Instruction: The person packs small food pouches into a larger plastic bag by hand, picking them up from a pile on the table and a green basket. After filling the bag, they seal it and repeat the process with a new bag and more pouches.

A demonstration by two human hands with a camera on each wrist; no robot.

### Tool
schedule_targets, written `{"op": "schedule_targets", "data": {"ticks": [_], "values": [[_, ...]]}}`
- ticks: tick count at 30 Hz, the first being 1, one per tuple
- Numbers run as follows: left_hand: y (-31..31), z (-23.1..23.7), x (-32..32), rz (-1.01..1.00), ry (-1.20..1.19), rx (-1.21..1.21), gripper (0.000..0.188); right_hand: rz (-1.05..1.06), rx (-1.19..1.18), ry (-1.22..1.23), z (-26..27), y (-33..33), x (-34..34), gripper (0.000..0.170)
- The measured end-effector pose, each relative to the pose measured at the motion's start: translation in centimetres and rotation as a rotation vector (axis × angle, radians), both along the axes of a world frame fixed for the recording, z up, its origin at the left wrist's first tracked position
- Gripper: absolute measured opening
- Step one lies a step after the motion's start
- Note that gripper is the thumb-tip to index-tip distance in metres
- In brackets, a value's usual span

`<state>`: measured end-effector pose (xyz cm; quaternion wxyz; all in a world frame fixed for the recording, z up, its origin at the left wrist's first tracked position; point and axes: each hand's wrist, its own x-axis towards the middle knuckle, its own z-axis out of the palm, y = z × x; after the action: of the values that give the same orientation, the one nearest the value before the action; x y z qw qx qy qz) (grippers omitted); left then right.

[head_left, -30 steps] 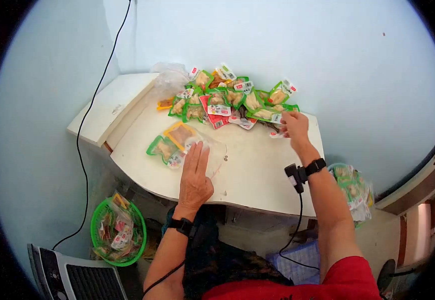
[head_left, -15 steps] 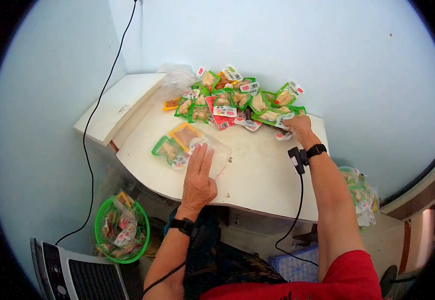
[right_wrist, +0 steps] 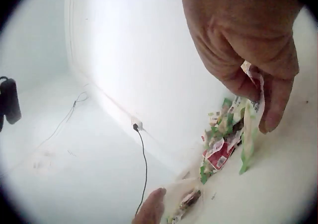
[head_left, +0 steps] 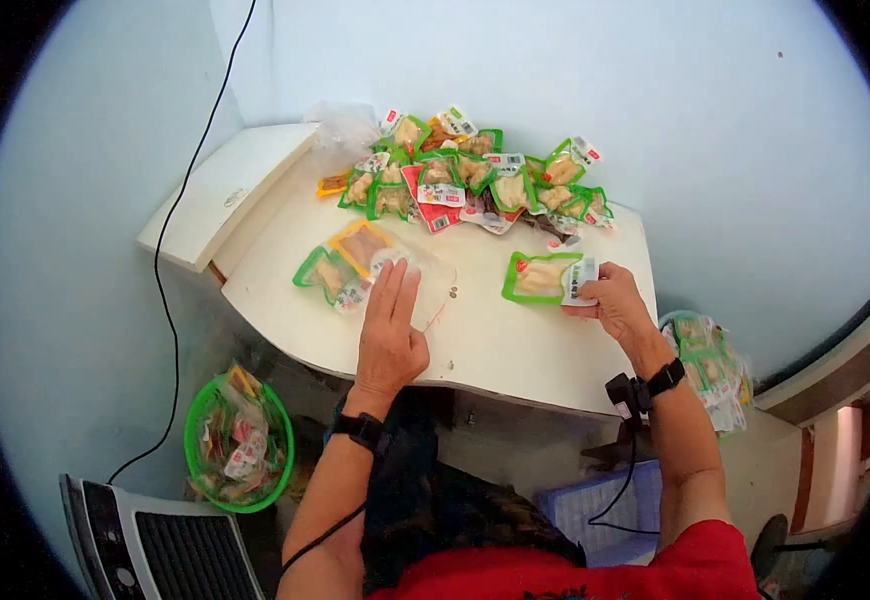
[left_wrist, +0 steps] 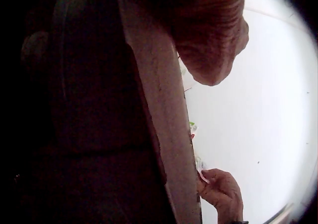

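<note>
My right hand (head_left: 620, 305) pinches a green-edged food packet (head_left: 535, 278) by its white, printed end. That packet, with pale pieces inside, is held over the right part of the white table (head_left: 485, 350). The right wrist view shows the packet (right_wrist: 247, 149) edge-on between thumb and fingers. With fingers straight, my left hand (head_left: 390, 330) rests on a clear plastic bag (head_left: 435, 285). A yellow-edged packet (head_left: 358, 247) and another green-edged packet (head_left: 323, 278) lie at that bag, just beyond the fingertips. In the left wrist view the left hand (left_wrist: 213, 40) is dark and only partly visible.
A heap of food packets (head_left: 475, 175) lies along the table's back, beside crumpled clear plastic (head_left: 343, 140). On the floor stand a green basket (head_left: 288, 440) of packets at left and another packet-filled container (head_left: 710, 365) at right. A black cable (head_left: 180, 200) hangs at left.
My right hand has drawn the green-edged packet out of the heap's right end and toward me. My left hand has stayed on the clear bag.
</note>
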<state>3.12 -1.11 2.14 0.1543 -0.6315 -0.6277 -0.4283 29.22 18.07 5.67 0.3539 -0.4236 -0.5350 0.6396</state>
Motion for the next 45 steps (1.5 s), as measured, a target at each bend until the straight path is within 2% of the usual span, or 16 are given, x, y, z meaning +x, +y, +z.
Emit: {"op": "schedule_targets", "data": {"ticks": [5, 8, 11, 14, 17, 20, 21, 24, 28, 32, 39, 45], "values": [[0.0, -0.1, 0.0, -0.003, -0.005, 0.006, 0.071, 0.079, -0.126, -0.049, 0.3, -0.9, 0.0, 0.033], [-0.1, -0.1, -0.1, 0.007, 0.0, -0.007, 0.068, 0.064, -0.228, 0.011, -0.4, -0.4, -0.2, 0.033], [-0.1, -0.3, -0.2, -0.006, 0.001, -0.011, 0.066, 0.149, -0.378, 0.083, -1.4, 1.0, 0.3, 0.033], [-0.2, -0.1, -0.2, -0.012, -0.002, 0.003, 0.065, 0.111, -0.207, -0.103, -0.8, -0.1, -0.6, 0.034], [-0.2, -0.2, -0.3, -0.008, -0.005, 0.005, 0.065, 0.175, -0.209, 0.151, -2.1, -0.3, -0.6, 0.034], [-0.2, -0.3, -0.3, -0.012, 0.005, -0.001, 0.066, 0.224, -0.189, 0.147, 0.4, -3.7, -1.1, 0.035], [-0.2, -0.3, -0.4, -0.014, 0.005, 0.001, 0.066, 0.274, -0.158, 0.163, 1.0, -4.6, -1.3, 0.031], [-0.3, -0.3, -0.5, -0.03, -0.01, 0.007, 0.063, 0.33, -0.13, 0.192, 1.2, -6.5, -1.7, 0.031], [-0.8, 0.0, -0.5, -0.073, -0.045, 0.014, 0.058, 0.427, -0.15, 0.2, 1.0, -8.0, -3.1, 0.032], [-0.9, -0.2, -0.8, -0.067, -0.014, -0.004, 0.064, 0.511, -0.158, 0.206, 0.8, -8.6, -5.3, 0.03], [-0.9, -0.2, -0.9, -0.084, -0.024, 0.003, 0.068, 0.449, -0.303, 0.409, -0.8, -9.3, -10.0, 0.038], [-0.9, -0.3, -0.9, -0.094, -0.036, 0.007, 0.072, 0.456, -0.346, 0.51, -2.4, -9.8, -13.9, 0.036]]}}
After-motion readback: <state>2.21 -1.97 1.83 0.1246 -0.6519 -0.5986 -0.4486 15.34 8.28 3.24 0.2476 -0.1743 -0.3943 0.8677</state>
